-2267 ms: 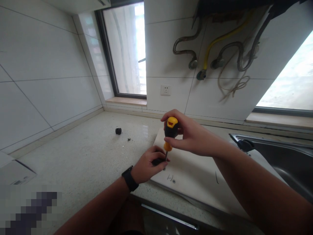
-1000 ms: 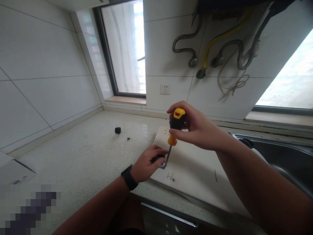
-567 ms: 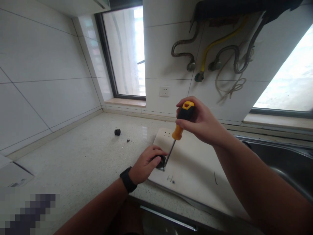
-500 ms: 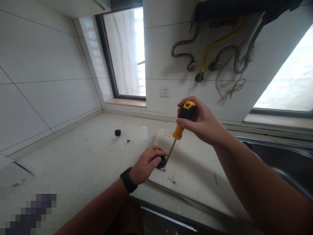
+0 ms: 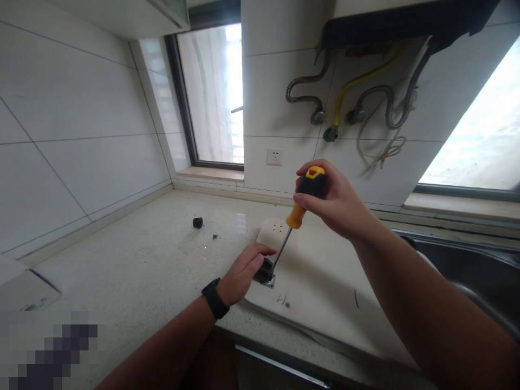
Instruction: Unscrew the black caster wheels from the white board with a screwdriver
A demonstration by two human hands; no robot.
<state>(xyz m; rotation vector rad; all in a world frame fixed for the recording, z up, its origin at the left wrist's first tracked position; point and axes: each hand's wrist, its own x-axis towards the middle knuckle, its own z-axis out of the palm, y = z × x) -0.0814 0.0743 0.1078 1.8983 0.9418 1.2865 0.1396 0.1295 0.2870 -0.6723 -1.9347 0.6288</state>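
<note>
My right hand [image 5: 331, 197] is closed around a screwdriver [image 5: 295, 215] with a yellow and black handle. Its shaft slants down to the left, and the tip meets the mounting plate [image 5: 271, 281] of a black caster wheel [image 5: 263, 272]; the exact contact is too small to make out. The plate lies flat near the left end of a white board [image 5: 320, 292]. My left hand [image 5: 242, 273], with a black watch on the wrist, grips the caster from the left, thumb and fingers against the wheel. Four small holes show at the board's far left corner.
Another black caster-like piece [image 5: 197, 222] and a few small screws [image 5: 215, 236] lie on the speckled counter [image 5: 158, 271]. A metal sink [image 5: 471, 271] is at the right. Hoses [image 5: 339, 103] and a socket [image 5: 275, 156] are on the tiled wall.
My left fingers have shifted on the caster wheel, leaving more of it showing. The screwdriver stays at the plate with nearly the same tilt. The view has moved slightly.
</note>
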